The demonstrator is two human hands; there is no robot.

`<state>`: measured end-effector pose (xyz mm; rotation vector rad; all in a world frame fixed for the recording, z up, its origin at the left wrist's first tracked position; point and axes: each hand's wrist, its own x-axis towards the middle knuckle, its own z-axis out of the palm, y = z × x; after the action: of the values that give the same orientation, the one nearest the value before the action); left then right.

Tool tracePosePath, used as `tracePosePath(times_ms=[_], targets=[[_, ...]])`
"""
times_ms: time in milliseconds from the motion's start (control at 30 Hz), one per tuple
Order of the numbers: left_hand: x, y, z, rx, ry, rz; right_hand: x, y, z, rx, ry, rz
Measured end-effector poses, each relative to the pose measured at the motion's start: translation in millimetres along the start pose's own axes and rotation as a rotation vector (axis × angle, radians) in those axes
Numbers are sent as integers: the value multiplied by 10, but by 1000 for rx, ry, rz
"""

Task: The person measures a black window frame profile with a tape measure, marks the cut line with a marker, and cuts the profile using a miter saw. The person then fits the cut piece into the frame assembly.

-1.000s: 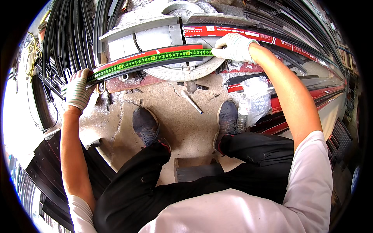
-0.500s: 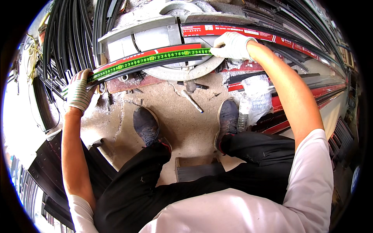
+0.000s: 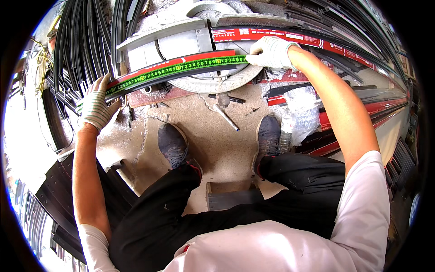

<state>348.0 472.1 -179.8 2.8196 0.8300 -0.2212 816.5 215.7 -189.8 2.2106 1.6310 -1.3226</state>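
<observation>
A bright green tape measure blade [image 3: 156,73] is stretched along a dark profile strip [image 3: 181,75] with red film [image 3: 156,63] on its far side. At the right end of the blade, my gloved right hand [image 3: 272,52] pinches its tip between thumb and fingers. My gloved left hand [image 3: 96,106] is at the strip's left end, fingers stretched out and thumb spread apart. Whether its fingertips touch the strip I cannot tell. Both gloves are white with stripes. Under the strip is a round metal saw base [image 3: 206,86] with a fence [image 3: 163,32] behind it.
Bundled black strips [image 3: 79,45] stand at the far left. Another red-filmed profile [image 3: 290,37] runs along the fence at right. Crumpled clear plastic [image 3: 301,109] lies near my right shoe [image 3: 268,136]. A marker-like stick [image 3: 226,118] rests on the floor between my feet and the saw base.
My left hand has loosened from the strip's left end; its fingers have straightened and its thumb has swung out. My right hand keeps its pinch on the tape.
</observation>
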Motion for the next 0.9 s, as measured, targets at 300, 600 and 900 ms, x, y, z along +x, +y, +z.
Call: tracePosePath(times_ms=[300, 600, 900], targets=[[404, 970, -253, -82, 126, 352, -14, -18, -17, -14, 0, -7], [667, 2190, 93, -168, 49, 411, -17, -27, -27, -1, 14, -39], [732, 2734, 410, -130, 202, 200, -35, -15, -63, -41, 26, -53]])
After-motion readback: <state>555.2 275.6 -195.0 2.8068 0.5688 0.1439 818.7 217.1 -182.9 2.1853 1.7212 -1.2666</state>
